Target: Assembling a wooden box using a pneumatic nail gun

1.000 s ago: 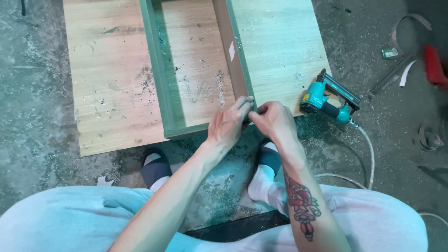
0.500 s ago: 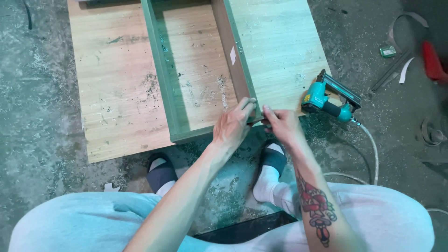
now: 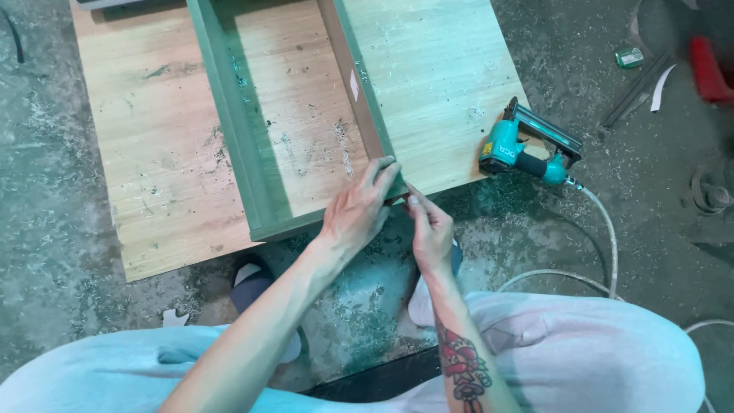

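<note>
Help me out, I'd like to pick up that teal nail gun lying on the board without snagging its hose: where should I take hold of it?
Grip the teal nail gun by its dark handle section between the teal head and the hose end, coming from above. It lies on its side on the wooden board, so the handle is exposed. The white hose trails from the right end, so close your fingers left of that joint.

The right hand [image 3: 430, 229] has slid down off the green frame's corner [image 3: 391, 182].

A green-edged wooden frame [image 3: 306, 115] stands upright on a flat wooden board [image 3: 168, 153].
</note>
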